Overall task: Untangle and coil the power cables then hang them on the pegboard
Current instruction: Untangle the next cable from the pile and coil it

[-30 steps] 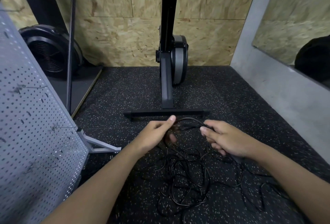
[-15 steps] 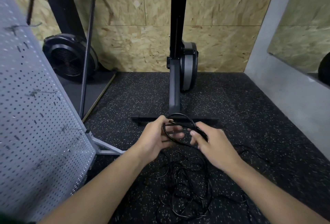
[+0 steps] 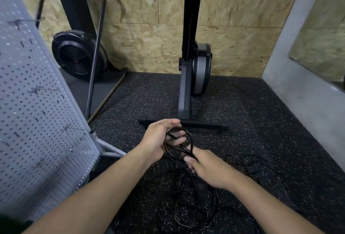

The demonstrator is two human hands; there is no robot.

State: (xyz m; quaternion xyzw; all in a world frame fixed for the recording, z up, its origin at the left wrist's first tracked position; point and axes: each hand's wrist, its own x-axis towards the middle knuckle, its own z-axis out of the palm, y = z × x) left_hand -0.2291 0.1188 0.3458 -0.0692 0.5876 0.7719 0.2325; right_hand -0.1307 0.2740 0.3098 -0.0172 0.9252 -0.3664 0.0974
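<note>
Left hand (image 3: 156, 140) grips cable loop (image 3: 190, 137); right hand (image 3: 207, 168) pinches strand at loop's btm, just above floor tangle (image 3: 186, 205) feeding it. Pegboard (image 3: 37, 103) stands leftward, nearer left hand.

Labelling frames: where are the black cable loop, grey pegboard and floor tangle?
Black cable loop (image 3: 190, 137): head view, right arc.
Grey perforated metal pegboard (image 3: 37, 122): head view, panel face.
Black cable tangle on floor (image 3: 188, 202): head view, middle.

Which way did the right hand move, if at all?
Yes. Left and back toward the person: the right hand, gripping the cable, was past the right end of the machine's base bar; now it's inside that end.
</note>
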